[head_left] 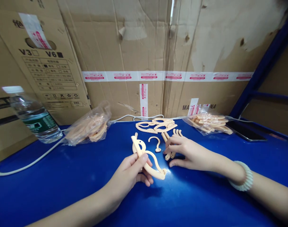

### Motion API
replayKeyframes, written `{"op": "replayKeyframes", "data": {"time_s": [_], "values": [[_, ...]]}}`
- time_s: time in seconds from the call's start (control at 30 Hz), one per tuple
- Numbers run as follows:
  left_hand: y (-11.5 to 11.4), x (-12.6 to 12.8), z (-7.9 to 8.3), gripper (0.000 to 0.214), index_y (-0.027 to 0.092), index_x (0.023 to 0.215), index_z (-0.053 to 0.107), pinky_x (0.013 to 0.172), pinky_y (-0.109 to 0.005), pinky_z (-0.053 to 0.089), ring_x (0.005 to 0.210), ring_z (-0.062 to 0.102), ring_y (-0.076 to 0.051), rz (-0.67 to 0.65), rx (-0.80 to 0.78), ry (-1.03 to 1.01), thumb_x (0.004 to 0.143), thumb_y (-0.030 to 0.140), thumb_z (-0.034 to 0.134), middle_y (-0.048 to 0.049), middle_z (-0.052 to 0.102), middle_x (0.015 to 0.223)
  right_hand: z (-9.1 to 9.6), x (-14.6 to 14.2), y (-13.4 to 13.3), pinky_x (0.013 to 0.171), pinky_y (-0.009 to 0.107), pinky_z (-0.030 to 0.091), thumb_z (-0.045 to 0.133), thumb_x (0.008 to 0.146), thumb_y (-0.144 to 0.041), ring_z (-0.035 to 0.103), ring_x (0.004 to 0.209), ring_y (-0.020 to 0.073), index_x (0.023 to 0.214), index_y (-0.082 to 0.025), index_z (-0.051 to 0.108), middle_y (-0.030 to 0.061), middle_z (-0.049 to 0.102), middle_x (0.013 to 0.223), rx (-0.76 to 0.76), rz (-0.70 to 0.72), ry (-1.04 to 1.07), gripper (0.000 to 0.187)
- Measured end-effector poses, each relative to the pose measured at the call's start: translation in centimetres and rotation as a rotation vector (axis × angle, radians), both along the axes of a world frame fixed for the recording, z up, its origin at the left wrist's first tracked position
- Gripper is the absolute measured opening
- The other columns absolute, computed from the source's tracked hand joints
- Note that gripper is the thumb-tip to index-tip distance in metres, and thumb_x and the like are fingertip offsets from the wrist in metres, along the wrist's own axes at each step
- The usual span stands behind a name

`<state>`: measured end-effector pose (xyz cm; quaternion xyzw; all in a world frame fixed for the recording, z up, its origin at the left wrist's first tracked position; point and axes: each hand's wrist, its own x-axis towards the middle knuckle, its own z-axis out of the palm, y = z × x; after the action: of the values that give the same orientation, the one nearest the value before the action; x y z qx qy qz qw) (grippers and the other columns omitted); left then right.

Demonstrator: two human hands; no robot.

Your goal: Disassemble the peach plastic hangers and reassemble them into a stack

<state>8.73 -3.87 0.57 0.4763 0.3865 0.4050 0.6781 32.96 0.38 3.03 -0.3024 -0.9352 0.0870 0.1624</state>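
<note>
My left hand [132,173] is closed around a peach plastic hanger piece [147,157], which it holds just above the blue table [63,183]. My right hand [186,153] rests on the table with its fingers on several small peach clip pieces [169,138]. A small peach hook [156,143] lies loose between the two hands. Behind them sits a pile of more peach hanger pieces [155,125]. My right wrist wears a pale beaded bracelet [244,176].
A plastic bag of peach parts [89,126] lies at the left and another bag [209,121] at the right. A water bottle [32,115] stands far left beside a white cable [28,162]. A dark phone [246,131] lies at the right. Cardboard boxes [144,56] wall off the back.
</note>
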Motion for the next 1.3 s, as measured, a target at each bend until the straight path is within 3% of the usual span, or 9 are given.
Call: {"op": "replayKeyframes", "data": {"time_s": [0.3,0.47,0.6,0.73,0.9,1.1,1.23,1.3], "values": [[-0.1,0.0,0.1,0.048,0.013,0.073,0.058,0.052,-0.022,0.049,0.053,0.061,-0.013,-0.001,-0.003,0.019,0.070,0.059,0.073,-0.0038,0.065,0.061,0.2,-0.1,0.0,0.078,0.032,0.047,0.062,0.090,-0.028,0.059,0.087,0.0196,0.094,-0.016,0.068,0.0077,0.061,0.098,0.000,-0.079,-0.037,0.014],[-0.3,-0.1,0.1,0.041,0.014,0.076,0.057,0.050,-0.022,0.049,0.058,0.061,-0.014,0.002,0.024,0.035,0.080,0.054,0.067,-0.0025,0.062,0.065,0.2,-0.3,-0.4,0.076,0.032,0.049,0.059,0.092,-0.039,0.060,0.087,0.0204,0.104,-0.017,0.067,0.0087,0.060,0.101,0.057,-0.091,-0.047,0.026],[-0.5,-0.2,0.2,0.039,0.014,0.078,0.058,0.054,-0.023,0.051,0.069,0.061,-0.016,0.007,0.164,0.123,0.086,0.053,0.059,-0.0041,0.060,0.078,0.4,-0.8,-1.5,0.083,0.036,0.049,0.051,0.097,-0.035,0.058,0.100,0.0229,0.128,-0.018,0.053,0.0119,0.058,0.115,0.172,-0.065,0.059,0.035],[-0.9,-0.5,0.6,0.033,0.017,0.084,0.057,0.062,-0.024,0.050,0.066,0.057,-0.014,0.026,0.393,0.251,0.094,0.048,0.050,-0.0013,0.058,0.077,0.8,-1.4,-3.0,0.090,0.037,0.047,0.048,0.098,-0.032,0.053,0.113,0.0243,0.137,-0.019,0.043,0.0149,0.052,0.128,0.298,0.064,0.116,0.042],[-0.8,-0.7,0.6,0.023,0.021,0.095,0.055,0.061,-0.022,0.046,0.065,0.054,-0.013,0.061,0.497,0.330,0.096,0.043,0.049,0.0019,0.057,0.074,0.5,-2.4,-4.2,0.080,0.037,0.048,0.041,0.101,-0.035,0.058,0.097,0.0249,0.139,-0.015,0.042,0.0140,0.060,0.110,0.365,0.197,-0.012,0.043],[-0.6,-0.7,0.6,0.023,0.021,0.104,0.057,0.061,-0.021,0.046,0.065,0.054,-0.014,0.087,0.499,0.329,0.095,0.042,0.051,0.0021,0.058,0.072,0.2,-2.6,-3.8,0.078,0.037,0.044,0.040,0.101,-0.035,0.057,0.090,0.0248,0.132,-0.011,0.050,0.0126,0.062,0.099,0.364,0.161,-0.085,0.040],[-0.5,-0.7,0.6,0.030,0.023,0.116,0.056,0.063,-0.021,0.046,0.067,0.053,-0.014,0.053,0.476,0.329,0.095,0.042,0.051,0.0023,0.056,0.074,0.3,-2.5,-3.8,0.072,0.034,0.041,0.038,0.101,-0.034,0.053,0.080,0.0212,0.133,-0.016,0.052,0.0091,0.060,0.092,0.399,0.148,-0.118,0.039],[-0.5,-0.8,0.6,0.029,0.023,0.114,0.058,0.062,-0.021,0.045,0.067,0.052,-0.014,0.028,0.479,0.334,0.095,0.044,0.050,0.0023,0.055,0.075,0.3,-2.5,-3.9,0.071,0.033,0.039,0.039,0.101,-0.035,0.051,0.077,0.0208,0.134,-0.018,0.051,0.0078,0.060,0.089,0.414,0.142,-0.136,0.039]]}}
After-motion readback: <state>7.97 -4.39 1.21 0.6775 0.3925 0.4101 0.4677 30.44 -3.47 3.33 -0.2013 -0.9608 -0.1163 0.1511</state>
